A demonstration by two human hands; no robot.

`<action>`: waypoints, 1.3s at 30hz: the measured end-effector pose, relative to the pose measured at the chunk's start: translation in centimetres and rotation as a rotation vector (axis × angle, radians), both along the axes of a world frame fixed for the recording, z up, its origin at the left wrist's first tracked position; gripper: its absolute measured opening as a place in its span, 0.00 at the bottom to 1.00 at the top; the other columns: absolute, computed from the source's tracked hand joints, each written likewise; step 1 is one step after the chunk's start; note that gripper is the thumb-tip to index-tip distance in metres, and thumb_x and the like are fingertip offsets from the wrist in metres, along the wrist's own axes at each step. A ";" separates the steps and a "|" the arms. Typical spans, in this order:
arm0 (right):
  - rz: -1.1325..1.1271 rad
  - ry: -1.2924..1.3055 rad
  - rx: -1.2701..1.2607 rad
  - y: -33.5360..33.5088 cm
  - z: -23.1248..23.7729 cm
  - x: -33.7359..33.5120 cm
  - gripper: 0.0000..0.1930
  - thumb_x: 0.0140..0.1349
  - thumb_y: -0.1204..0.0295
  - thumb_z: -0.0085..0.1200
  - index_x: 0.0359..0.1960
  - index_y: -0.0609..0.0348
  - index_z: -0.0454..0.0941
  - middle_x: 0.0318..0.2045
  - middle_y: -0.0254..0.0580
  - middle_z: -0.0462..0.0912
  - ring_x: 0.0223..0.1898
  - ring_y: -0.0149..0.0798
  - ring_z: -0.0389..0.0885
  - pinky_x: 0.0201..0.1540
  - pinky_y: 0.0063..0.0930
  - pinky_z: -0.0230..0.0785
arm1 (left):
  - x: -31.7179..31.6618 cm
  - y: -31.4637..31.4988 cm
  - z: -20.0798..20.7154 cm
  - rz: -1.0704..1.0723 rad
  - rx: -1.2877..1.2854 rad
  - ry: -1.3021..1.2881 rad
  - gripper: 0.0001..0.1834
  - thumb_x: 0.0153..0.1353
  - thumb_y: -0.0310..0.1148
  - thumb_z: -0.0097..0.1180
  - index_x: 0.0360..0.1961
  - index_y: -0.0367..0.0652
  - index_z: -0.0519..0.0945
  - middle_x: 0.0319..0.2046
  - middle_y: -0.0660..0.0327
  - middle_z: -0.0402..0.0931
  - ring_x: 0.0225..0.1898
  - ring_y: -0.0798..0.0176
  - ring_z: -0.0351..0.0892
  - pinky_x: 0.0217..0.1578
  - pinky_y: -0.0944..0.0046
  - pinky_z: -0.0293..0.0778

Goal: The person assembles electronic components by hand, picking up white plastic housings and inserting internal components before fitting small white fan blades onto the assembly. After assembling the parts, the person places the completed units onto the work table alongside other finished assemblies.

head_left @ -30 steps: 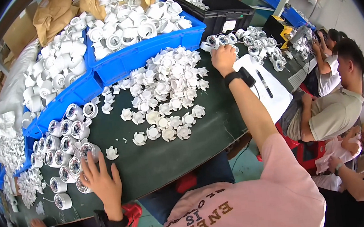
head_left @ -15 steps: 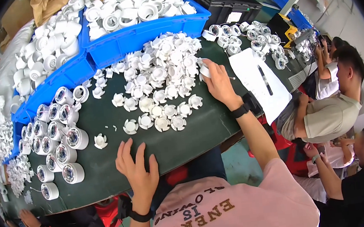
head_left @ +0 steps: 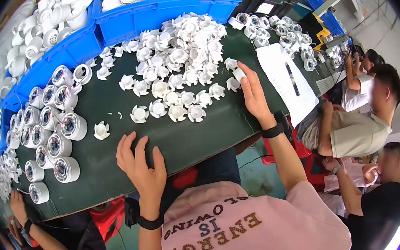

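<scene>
My right hand (head_left: 257, 97) is at the right end of the loose white parts, its fingers nearly straight. A small white plastic part (head_left: 238, 74) sits between its thumb and fingertips; its exact shape is partly hidden. Two more winged white plastic cups lie just left of those fingertips. My left hand (head_left: 141, 163) hovers over the table's near edge, fingers spread, holding nothing. Ahead of it is a lone winged cup (head_left: 101, 130). A short row of similar cups (head_left: 177, 113) lies in front of the big heap (head_left: 187, 48).
Round white camera-like units with clear domes (head_left: 59, 144) stand grouped at the left. Blue bins (head_left: 164, 19) of white housings line the back. On the right, a paper sheet (head_left: 279, 87) carries a black pen (head_left: 291, 78); more domed units lie beyond. Other people sit at both sides.
My right hand has drawn back from the heap toward the near right, bringing white parts along. My left hand stays spread near the edge. The whole view has shifted.
</scene>
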State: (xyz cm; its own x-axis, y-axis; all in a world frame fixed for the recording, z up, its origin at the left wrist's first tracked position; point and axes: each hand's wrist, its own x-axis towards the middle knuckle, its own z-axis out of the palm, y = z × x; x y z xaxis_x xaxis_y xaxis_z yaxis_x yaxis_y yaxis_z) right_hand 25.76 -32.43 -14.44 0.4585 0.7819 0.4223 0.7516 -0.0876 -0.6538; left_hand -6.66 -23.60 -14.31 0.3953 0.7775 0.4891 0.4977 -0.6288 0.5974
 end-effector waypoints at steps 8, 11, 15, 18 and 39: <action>-0.036 -0.236 -0.082 -0.2 -0.5 -0.5 0.22 0.74 0.64 0.35 0.63 0.63 0.63 0.56 0.53 0.68 0.57 0.49 0.66 0.62 0.35 0.55 | 0.0 -0.1 -0.1 -0.015 -0.013 -0.023 0.16 0.51 0.24 0.58 0.43 0.37 0.78 0.53 0.51 0.70 0.58 0.43 0.65 0.58 0.48 0.57; -0.033 -0.149 -0.033 0.0 -0.3 -0.7 0.21 0.73 0.65 0.35 0.63 0.62 0.63 0.55 0.54 0.68 0.58 0.50 0.65 0.62 0.36 0.55 | -0.1 -0.1 0.0 0.001 -0.031 0.002 0.15 0.53 0.24 0.58 0.44 0.39 0.77 0.53 0.53 0.71 0.59 0.46 0.65 0.59 0.50 0.57; -0.043 -0.172 -0.038 -0.1 -0.3 -0.7 0.21 0.73 0.65 0.36 0.64 0.61 0.63 0.55 0.54 0.68 0.57 0.50 0.65 0.62 0.36 0.55 | 0.0 0.0 0.2 -0.004 -0.048 0.017 0.15 0.53 0.23 0.58 0.43 0.38 0.77 0.53 0.54 0.71 0.59 0.46 0.66 0.59 0.51 0.58; -0.074 -0.198 -0.103 0.1 -0.2 -0.9 0.21 0.73 0.66 0.36 0.64 0.60 0.63 0.55 0.55 0.66 0.56 0.51 0.65 0.61 0.38 0.55 | 0.0 0.1 0.2 -0.013 -0.057 0.024 0.15 0.53 0.23 0.58 0.43 0.38 0.77 0.53 0.53 0.71 0.59 0.46 0.66 0.59 0.51 0.58; 0.580 0.781 0.210 2.7 7.9 -16.2 0.13 0.57 0.75 0.57 0.36 0.55 0.62 0.46 0.45 0.71 0.48 0.34 0.71 0.52 0.31 0.65 | 4.3 -1.6 6.5 -0.377 -1.818 -1.328 0.35 0.69 0.58 0.22 0.48 0.39 0.73 0.32 0.54 0.79 0.30 0.58 0.78 0.28 0.64 0.72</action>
State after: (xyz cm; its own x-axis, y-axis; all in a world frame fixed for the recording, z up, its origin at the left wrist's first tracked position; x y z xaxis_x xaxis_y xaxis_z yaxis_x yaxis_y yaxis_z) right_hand 9.52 -29.72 -6.56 0.2370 0.9172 0.3203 -0.0066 0.3312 -0.9435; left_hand -2.40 -25.17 -7.77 0.7400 0.5528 -0.3831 -0.4966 0.8333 0.2430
